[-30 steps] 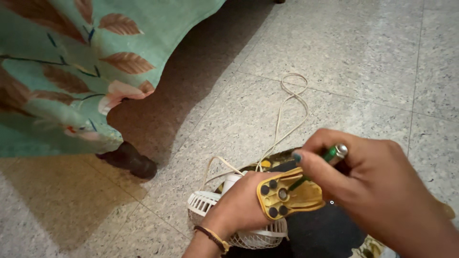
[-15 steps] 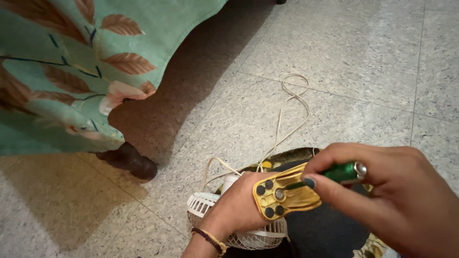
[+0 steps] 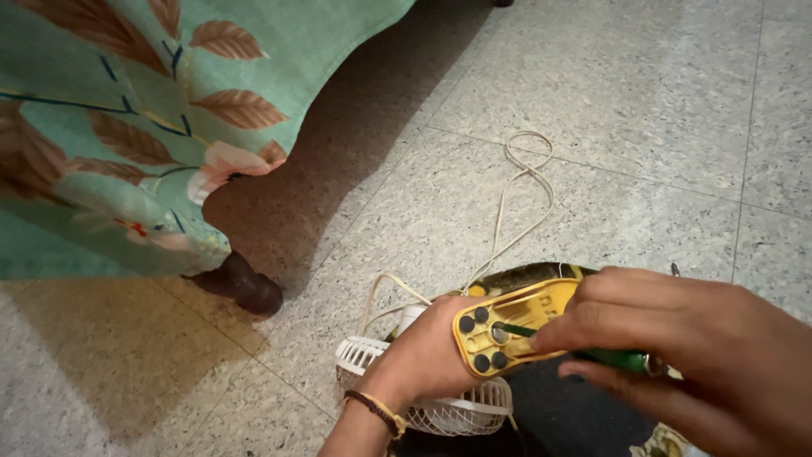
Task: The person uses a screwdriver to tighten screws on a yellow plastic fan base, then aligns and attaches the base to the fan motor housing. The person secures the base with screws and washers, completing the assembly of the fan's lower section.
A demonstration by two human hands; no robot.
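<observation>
At far left I note a green leaf-print bedcover (image 3: pixel 127 127) overhanging a dark bed leg (image 3: pixel 241 288); bare terrazzo floor (image 3: pixel 634 101) lies open beyond. A white cord (image 3: pixel 516 195) loops mid-floor. My left hand (image 3: pixel 427 355) is clamped around the yellow base (image 3: pixel 507 330) of a small white fan (image 3: pixel 423 398). My right hand (image 3: pixel 677 347) is closed on a green screwdriver (image 3: pixel 609 357), its tip at the base's centre.

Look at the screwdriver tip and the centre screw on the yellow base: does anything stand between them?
Nothing visible does. The green screwdriver in the right hand already meets the centre screw of the yellow base, which the left hand steadies.
</observation>
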